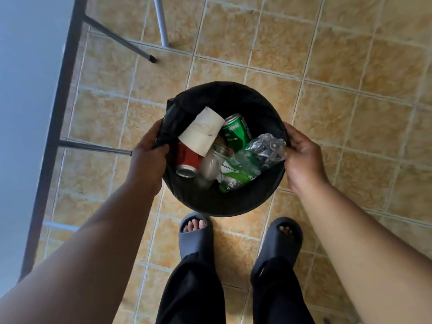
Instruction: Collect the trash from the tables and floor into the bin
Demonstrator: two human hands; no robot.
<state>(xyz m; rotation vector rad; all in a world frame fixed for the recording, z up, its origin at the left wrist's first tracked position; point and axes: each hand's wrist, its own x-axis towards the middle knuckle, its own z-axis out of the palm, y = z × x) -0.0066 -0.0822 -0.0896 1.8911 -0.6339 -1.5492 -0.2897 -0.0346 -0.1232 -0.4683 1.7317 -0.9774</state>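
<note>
As we looked straight down, the bin (224, 202), round and lined with a black bag (233, 99), stood on the tiled floor (339, 66) just ahead of our two feet in dark slides (195, 239). Our left hand (149, 157) was clenched on the left side of the rim, fingers curled over the gathered bag there, and our right hand (301, 157) gripped the right side of the rim in the same way, thumb tucked inside. Both forearms reached down from the lower corners of the view.

Inside the bin lay the collected trash. A white paper cup (201, 134) rested tilted on top at the left, its mouth partly covering a red can (187, 160) that lay on its side beneath it. A green can (235, 132) sat beside the cup toward the middle, and a crumpled clear plastic bottle (266, 146) lay against the right wall, just beside our right thumb. Below them we could see a greyish clear cup (211, 164) and a crushed bottle with a green label (238, 171); what lay under these we could not tell.

To the left, the bench (23, 90) with a pale top and a dark edge ran along the side of the view, its grey metal legs (117, 36) angled across the tiles. Another grey leg (161, 22) stood farther off at the top.
</note>
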